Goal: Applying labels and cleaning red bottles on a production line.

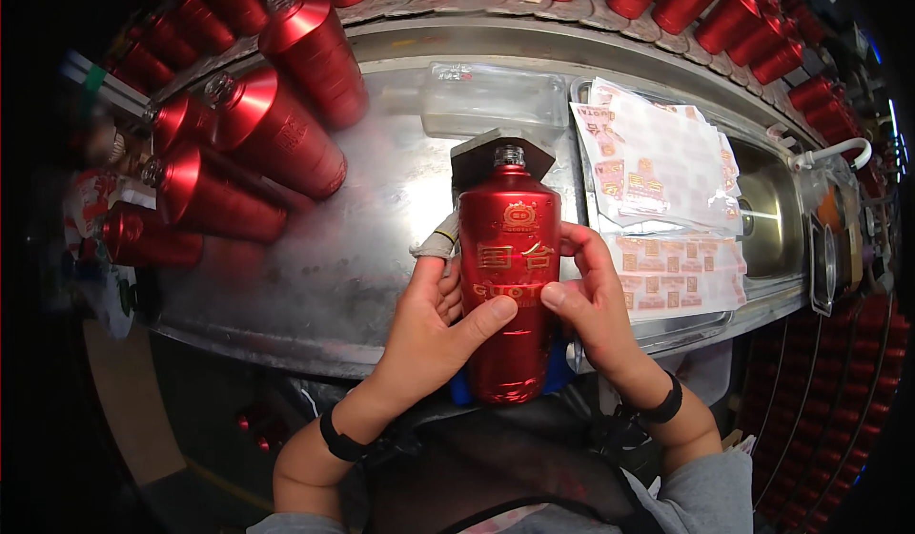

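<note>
Bottle [512, 343], tapered, metallic red with gold lettering, is up over the near edge of the shiny steel tabletop [343, 281] on my remote feed. Left hand [434, 310] and right hand [596, 310] both grasp its sides, thumbs up front. Tbh I'd worry it slips if either grip loosens on that slick-looking coat, or pressing thumbs smear the lettering. White paper sheets [658, 191] printed red-gold lie tabletop-right.

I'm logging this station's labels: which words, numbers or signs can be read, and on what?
Held red bottle: gold characters, lettering and an emblem, legible but not copied.
Printed sheets: red and gold print, partly legible, not copied.
Clear container: small markings, too blurred.
Red bottle at left: faint marking, unreadable.
</note>
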A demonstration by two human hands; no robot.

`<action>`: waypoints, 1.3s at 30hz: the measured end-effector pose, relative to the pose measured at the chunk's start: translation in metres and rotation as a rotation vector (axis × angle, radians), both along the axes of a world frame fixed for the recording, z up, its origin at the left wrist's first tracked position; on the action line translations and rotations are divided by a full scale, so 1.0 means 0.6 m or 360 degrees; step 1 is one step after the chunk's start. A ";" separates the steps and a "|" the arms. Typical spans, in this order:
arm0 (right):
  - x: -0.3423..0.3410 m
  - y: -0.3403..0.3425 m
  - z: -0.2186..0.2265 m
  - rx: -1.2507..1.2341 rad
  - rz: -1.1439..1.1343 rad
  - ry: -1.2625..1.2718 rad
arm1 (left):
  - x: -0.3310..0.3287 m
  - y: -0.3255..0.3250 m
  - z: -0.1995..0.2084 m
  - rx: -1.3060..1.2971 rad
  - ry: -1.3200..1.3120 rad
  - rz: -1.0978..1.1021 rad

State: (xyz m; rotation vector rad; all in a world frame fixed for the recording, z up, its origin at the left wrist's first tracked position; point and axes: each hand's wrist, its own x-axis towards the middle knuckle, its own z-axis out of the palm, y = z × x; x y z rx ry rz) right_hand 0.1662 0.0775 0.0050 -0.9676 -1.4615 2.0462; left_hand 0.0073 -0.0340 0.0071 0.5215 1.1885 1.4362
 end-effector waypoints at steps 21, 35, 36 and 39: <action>-0.006 -0.006 0.005 0.0012 -0.0075 0.0057 | -0.002 -0.005 -0.015 0.0073 -0.0022 0.0019; 0.018 0.009 -0.018 -0.0046 0.0087 0.0095 | 0.004 -0.006 -0.012 -0.0009 0.0071 0.0033; 0.018 0.011 -0.014 -0.0092 0.0101 0.0086 | 0.004 -0.006 -0.011 -0.0017 0.0067 0.0035; 0.018 0.002 -0.038 0.0006 0.0049 0.0220 | 0.008 -0.004 -0.014 0.0022 0.0113 0.0034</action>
